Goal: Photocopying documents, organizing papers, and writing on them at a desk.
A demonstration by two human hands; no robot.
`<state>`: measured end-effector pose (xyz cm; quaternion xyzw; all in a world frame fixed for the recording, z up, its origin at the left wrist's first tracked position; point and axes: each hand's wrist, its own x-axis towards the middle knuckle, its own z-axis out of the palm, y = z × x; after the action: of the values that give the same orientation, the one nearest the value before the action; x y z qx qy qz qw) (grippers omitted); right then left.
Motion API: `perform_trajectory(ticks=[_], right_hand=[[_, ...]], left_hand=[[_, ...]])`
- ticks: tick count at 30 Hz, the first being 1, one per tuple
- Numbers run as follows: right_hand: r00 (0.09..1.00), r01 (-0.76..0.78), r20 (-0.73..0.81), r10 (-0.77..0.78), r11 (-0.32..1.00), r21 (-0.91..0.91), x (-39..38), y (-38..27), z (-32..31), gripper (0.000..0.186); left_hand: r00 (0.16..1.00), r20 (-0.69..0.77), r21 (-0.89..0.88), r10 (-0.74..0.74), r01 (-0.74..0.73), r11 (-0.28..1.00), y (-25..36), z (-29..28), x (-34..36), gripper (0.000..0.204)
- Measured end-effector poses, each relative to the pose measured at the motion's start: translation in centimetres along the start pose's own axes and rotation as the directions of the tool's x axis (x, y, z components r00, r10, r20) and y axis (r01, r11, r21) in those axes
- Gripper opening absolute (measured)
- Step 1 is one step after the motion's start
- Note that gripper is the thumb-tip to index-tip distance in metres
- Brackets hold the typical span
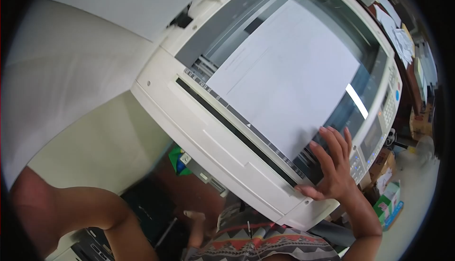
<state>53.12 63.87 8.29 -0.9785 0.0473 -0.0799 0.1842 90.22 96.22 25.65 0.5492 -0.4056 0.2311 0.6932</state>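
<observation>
A white sheet of paper (289,76) lies on the scanning glass of an off-white photocopier (213,133). Faint lines show on its upper side. My right hand (332,166) is over the glass's near right corner, fingers spread and slightly curled, holding nothing. Its fingertips are beside the sheet's near edge, and the thumb is by the machine's rim. Whether the fingertips touch the paper I cannot tell. At the lower left my bent left arm (90,209) shows below the raised pale lid (71,85); the left hand itself is out of sight.
A control panel (372,140) with lit buttons runs along the copier's right side. Beyond it are stacked papers (400,40), cardboard boxes (422,123) and a green and white box (387,199). A dark hinge (182,18) is at the lid's base.
</observation>
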Motion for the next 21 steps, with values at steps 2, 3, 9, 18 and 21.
perform_trajectory(ticks=[2, 3, 9, 18, 21], right_hand=[[1.0, 0.007, -0.031, -0.006, 0.999, 0.037, 0.0, -0.2, -0.2, 0.08], [0.999, 0.005, -0.054, -0.003, 0.999, 0.035, -0.1, -0.4, -0.4, 0.083], [0.914, 0.186, -0.404, 0.045, 0.837, 0.514, 0.8, -4.3, -9.2, 0.103], [0.897, 0.43, -0.345, 0.276, -0.365, 0.826, 2.1, -10.3, -21.1, 0.099], [0.911, 0.399, -0.344, 0.228, -0.274, 0.875, -0.4, -8.4, -20.3, 0.105]], left_hand=[[1.0, 0.02, -0.083, -0.018, 0.02, 0.996, 1.8, 0.3, 0.5, 0.047], [0.999, 0.031, -0.128, -0.028, 0.032, 0.991, 2.7, 0.6, 0.6, 0.047], [0.998, -0.01, 0.041, -0.063, 0.063, 0.997, 6.8, 5.7, -3.3, 0.045], [0.938, 0.347, 0.249, -0.012, -0.079, 0.965, 12.2, 9.8, -13.5, 0.031], [0.898, 0.437, 0.179, 0.046, -0.137, 0.974, 12.7, 11.9, -16.0, 0.032]])
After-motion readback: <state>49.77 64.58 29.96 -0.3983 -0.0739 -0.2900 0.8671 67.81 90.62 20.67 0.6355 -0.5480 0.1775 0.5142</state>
